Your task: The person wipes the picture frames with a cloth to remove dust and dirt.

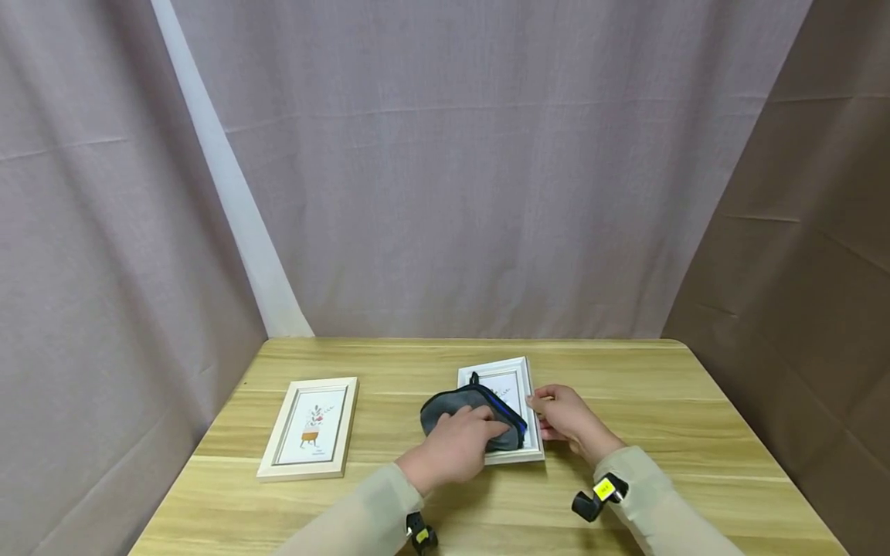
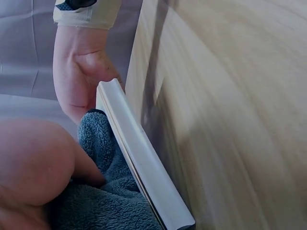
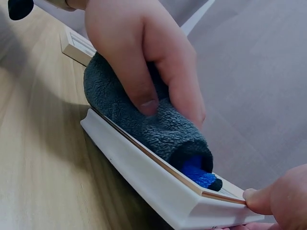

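head view: the left hand (image 1: pixel 455 442) grips a cloth (image 1: pixel 452 398) atop a white frame (image 1: pixel 516 456) whose edge the right hand (image 1: pixel 568 417) pinches; left wrist: the cloth bunches against the frame; right wrist: the cloth's blue inside (image 3: pixel 195 171) shows

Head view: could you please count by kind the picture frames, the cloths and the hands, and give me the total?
White picture frame and cream picture frame: 2
Grey cloth: 1
Left hand and right hand: 2
Total: 5
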`<move>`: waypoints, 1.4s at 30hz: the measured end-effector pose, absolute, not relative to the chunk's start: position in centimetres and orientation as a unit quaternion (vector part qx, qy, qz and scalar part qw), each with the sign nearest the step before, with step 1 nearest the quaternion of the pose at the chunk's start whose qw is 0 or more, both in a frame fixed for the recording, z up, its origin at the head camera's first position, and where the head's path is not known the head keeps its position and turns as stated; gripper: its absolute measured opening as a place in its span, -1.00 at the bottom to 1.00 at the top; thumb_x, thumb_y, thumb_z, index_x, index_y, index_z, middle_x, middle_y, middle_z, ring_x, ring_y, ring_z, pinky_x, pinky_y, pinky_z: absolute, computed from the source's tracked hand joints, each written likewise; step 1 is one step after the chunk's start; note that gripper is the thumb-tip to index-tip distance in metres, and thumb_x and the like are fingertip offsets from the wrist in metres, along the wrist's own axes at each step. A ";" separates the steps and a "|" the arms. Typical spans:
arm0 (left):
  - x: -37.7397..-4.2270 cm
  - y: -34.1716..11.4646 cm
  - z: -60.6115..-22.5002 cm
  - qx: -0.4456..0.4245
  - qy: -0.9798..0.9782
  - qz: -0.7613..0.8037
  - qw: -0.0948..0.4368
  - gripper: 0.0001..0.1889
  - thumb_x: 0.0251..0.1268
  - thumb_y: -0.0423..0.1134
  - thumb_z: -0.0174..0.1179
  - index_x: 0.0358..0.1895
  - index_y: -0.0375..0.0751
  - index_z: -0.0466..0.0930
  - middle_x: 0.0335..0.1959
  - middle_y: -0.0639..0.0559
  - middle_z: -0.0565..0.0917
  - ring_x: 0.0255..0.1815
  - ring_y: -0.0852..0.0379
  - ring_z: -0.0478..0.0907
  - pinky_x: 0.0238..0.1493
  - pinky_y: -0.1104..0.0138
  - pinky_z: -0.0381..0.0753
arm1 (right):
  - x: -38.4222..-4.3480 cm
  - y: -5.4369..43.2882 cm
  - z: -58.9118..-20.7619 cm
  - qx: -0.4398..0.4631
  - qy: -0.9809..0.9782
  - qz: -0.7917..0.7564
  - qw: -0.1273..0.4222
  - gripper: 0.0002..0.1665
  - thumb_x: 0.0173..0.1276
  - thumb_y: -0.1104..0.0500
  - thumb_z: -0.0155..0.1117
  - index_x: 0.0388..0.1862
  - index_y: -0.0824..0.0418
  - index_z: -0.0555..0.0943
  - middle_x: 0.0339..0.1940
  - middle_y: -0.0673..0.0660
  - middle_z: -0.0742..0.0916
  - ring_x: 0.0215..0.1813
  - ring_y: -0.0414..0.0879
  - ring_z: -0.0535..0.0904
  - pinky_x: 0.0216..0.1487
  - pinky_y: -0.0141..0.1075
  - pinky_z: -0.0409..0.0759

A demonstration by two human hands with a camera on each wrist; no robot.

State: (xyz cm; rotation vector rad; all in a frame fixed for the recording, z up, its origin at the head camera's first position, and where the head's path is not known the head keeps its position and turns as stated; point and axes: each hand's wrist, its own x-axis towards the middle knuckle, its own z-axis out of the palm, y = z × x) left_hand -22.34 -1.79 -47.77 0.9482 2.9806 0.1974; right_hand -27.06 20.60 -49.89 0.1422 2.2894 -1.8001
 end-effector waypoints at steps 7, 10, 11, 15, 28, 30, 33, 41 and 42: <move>-23.2 -1.7 -48.0 0.299 0.951 0.075 0.010 -0.41 0.49 -0.41 0.24 0.48 0.21 0.67 0.28 0.19 0.66 0.15 0.08 0.60 -0.05 0.02 0.69 | -26.5 20.8 -49.9 0.044 0.778 -0.615 0.123 -0.51 0.70 0.20 0.22 0.39 0.51 0.43 -0.32 0.13 0.61 -0.36 -0.10 0.57 -0.43 -0.34 0.72; -23.6 -1.6 -48.0 0.296 0.952 0.072 0.009 -0.41 0.50 -0.40 0.25 0.50 0.18 0.65 0.28 0.16 0.65 0.14 0.08 0.59 -0.04 0.03 0.69 | -26.3 20.8 -49.9 0.043 0.779 -0.612 0.125 -0.44 0.71 0.21 0.21 0.48 0.54 0.41 -0.26 0.15 0.64 -0.36 -0.10 0.59 -0.43 -0.34 0.73; -23.8 -1.6 -48.0 0.295 0.953 0.071 0.009 -0.41 0.50 -0.39 0.25 0.51 0.17 0.65 0.28 0.15 0.65 0.14 0.08 0.59 -0.04 0.03 0.70 | -26.2 20.8 -49.9 0.041 0.780 -0.612 0.126 -0.42 0.71 0.22 0.20 0.50 0.56 0.39 -0.24 0.15 0.64 -0.36 -0.11 0.60 -0.43 -0.35 0.73; -24.6 -1.2 -47.9 0.283 0.957 0.062 0.009 -0.41 0.51 -0.38 0.26 0.53 0.18 0.63 0.31 0.12 0.64 0.17 0.05 0.58 0.01 0.01 0.71 | -26.0 20.7 -49.9 0.035 0.784 -0.607 0.122 -0.42 0.69 0.25 0.20 0.50 0.60 0.41 -0.27 0.15 0.65 -0.41 -0.13 0.59 -0.43 -0.35 0.73; -27.5 -0.2 -48.7 0.237 0.968 0.074 0.043 -0.36 0.53 -0.35 0.27 0.60 0.19 0.54 0.45 0.07 0.57 0.29 0.01 0.52 0.23 -0.09 0.68 | -25.4 20.8 -50.5 0.043 0.790 -0.599 0.125 -0.43 0.67 0.25 0.23 0.48 0.59 0.47 -0.26 0.17 0.68 -0.41 -0.11 0.61 -0.40 -0.30 0.76; -27.8 -0.2 -48.7 0.234 0.968 0.079 0.042 -0.38 0.54 -0.34 0.26 0.60 0.18 0.55 0.45 0.06 0.57 0.29 0.01 0.52 0.22 -0.08 0.68 | -25.4 20.9 -50.6 0.044 0.788 -0.602 0.125 -0.43 0.67 0.26 0.23 0.48 0.59 0.46 -0.25 0.18 0.69 -0.40 -0.10 0.62 -0.39 -0.29 0.77; -27.9 -0.3 -48.5 0.230 0.968 0.085 0.043 -0.39 0.56 -0.32 0.24 0.61 0.15 0.54 0.46 0.04 0.56 0.31 -0.01 0.52 0.22 -0.08 0.69 | -25.4 20.8 -50.7 0.040 0.779 -0.612 0.128 -0.44 0.66 0.26 0.23 0.47 0.60 0.47 -0.25 0.19 0.72 -0.38 -0.10 0.65 -0.37 -0.28 0.79; -27.9 -0.8 -48.2 0.240 0.964 0.113 0.027 -0.42 0.61 -0.39 0.10 0.61 0.02 0.53 0.40 -0.03 0.60 0.33 -0.04 0.55 0.28 0.13 0.67 | -25.4 20.9 -50.6 0.050 0.734 -0.664 0.132 -0.46 0.78 0.25 0.00 0.53 0.60 0.37 -0.20 0.18 0.73 -0.33 -0.14 0.64 -0.27 -0.29 0.81; -27.8 -0.8 -48.2 0.242 0.963 0.115 0.023 -0.43 0.61 -0.38 0.10 0.60 0.00 0.54 0.37 -0.03 0.61 0.31 -0.03 0.56 0.28 0.16 0.66 | -25.4 20.9 -50.6 0.053 0.728 -0.670 0.133 -0.47 0.79 0.26 -0.03 0.54 0.59 0.37 -0.19 0.17 0.74 -0.33 -0.15 0.66 -0.27 -0.28 0.81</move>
